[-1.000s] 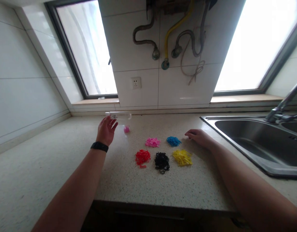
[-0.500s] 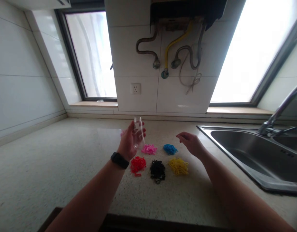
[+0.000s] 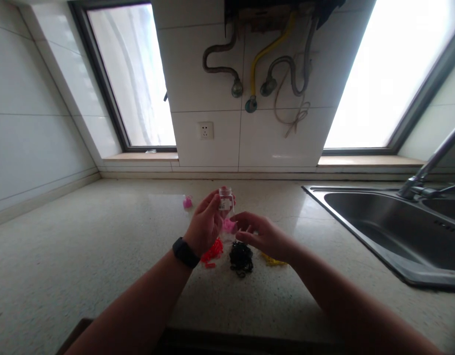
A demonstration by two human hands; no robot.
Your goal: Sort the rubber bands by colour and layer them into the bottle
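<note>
My left hand (image 3: 205, 222), with a dark band on the wrist, is closed around a small clear bottle (image 3: 226, 202). The bottle stands upright in the grip, its mouth uncovered and a pale label on its side. Close to the bottle's right side is my right hand (image 3: 259, 231), fingers curved and apart, with nothing visible between them; whether it touches the bottle I cannot tell. Pink small pieces (image 3: 229, 226) show at the bottle's lower part. Below lie heaps of small loop-like pieces: red (image 3: 212, 251), black (image 3: 241, 259) and yellow (image 3: 274, 260), the yellow partly covered by my right hand.
A pink cap-like piece with a loop (image 3: 187, 202) lies on the speckled countertop (image 3: 120, 236) behind my left hand. To the right is a steel sink (image 3: 364, 236) with a faucet (image 3: 430, 167). The tiled wall with a socket (image 3: 205, 130) rises behind.
My left hand has moved the bottle slightly right and down. My right hand has come left to the bottle, hiding the blue heap. The pink cap-like piece is now in plain sight.
</note>
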